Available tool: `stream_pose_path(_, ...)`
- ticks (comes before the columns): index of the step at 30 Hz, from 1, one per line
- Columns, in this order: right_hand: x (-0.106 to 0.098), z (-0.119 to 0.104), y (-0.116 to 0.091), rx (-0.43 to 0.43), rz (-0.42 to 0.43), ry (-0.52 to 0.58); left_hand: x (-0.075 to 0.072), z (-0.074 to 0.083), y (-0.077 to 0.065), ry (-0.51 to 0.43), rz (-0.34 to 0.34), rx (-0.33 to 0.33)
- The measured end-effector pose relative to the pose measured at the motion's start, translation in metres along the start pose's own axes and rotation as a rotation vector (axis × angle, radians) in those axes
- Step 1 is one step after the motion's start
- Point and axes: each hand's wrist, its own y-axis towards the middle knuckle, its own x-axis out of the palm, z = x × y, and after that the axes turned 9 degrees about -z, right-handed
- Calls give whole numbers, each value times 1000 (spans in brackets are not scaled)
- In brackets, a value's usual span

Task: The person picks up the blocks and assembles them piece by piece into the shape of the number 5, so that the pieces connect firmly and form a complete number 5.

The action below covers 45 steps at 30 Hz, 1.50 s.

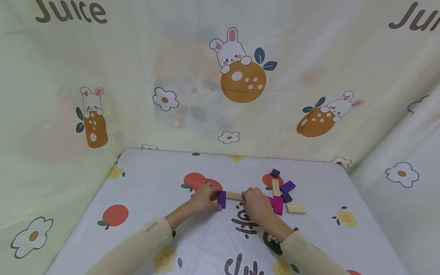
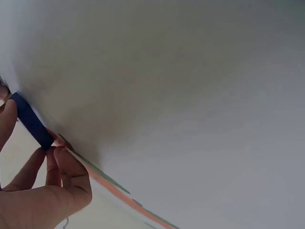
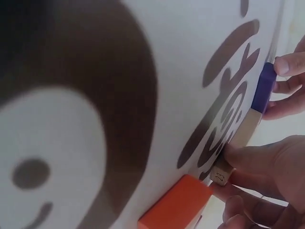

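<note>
My left hand [image 1: 205, 200] pinches a purple block [image 1: 221, 199] at its ends between thumb and fingers. In the left wrist view that block [image 2: 32, 121] looks dark blue. Just right of it lies a plain wooden block [image 1: 234, 196], its long side running toward my right hand [image 1: 258, 204]. My right thumb and fingers grip this wooden block's right end, partly hiding it. The right wrist view shows the number 23 on the wooden block's end [image 3: 219, 176]. Beside the right hand are pink blocks [image 1: 278, 206]; one looks orange-red [image 3: 176, 202] in the right wrist view.
Right of the pink blocks lie purple blocks [image 1: 287, 186], an upright-lying wooden block [image 1: 275, 187] and a small row of wooden blocks [image 1: 296, 209]. A small purple block [image 1: 275, 173] sits farther back. The printed cloth [image 1: 144, 183] covers the table, and a patterned curtain [image 1: 192, 49] hangs behind.
</note>
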Motion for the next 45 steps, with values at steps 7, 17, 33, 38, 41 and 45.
stream_pose_path(7,4,4,-1,-1,12,24,6,1,3,5,1,-8)
stream_pose_path(17,4,6,7,29,-17,44,8,-1,9,2,0,-20)
stream_pose_path(33,2,12,10,48,-40,136,4,4,9,-14,-4,-19)
stream_pose_path(38,-2,15,11,36,-51,189,4,3,13,-17,13,-14)
stream_pose_path(41,-4,16,11,31,-46,215,6,1,16,-31,57,-5)
stream_pose_path(45,-8,17,11,29,-22,212,5,-1,17,-32,126,9)
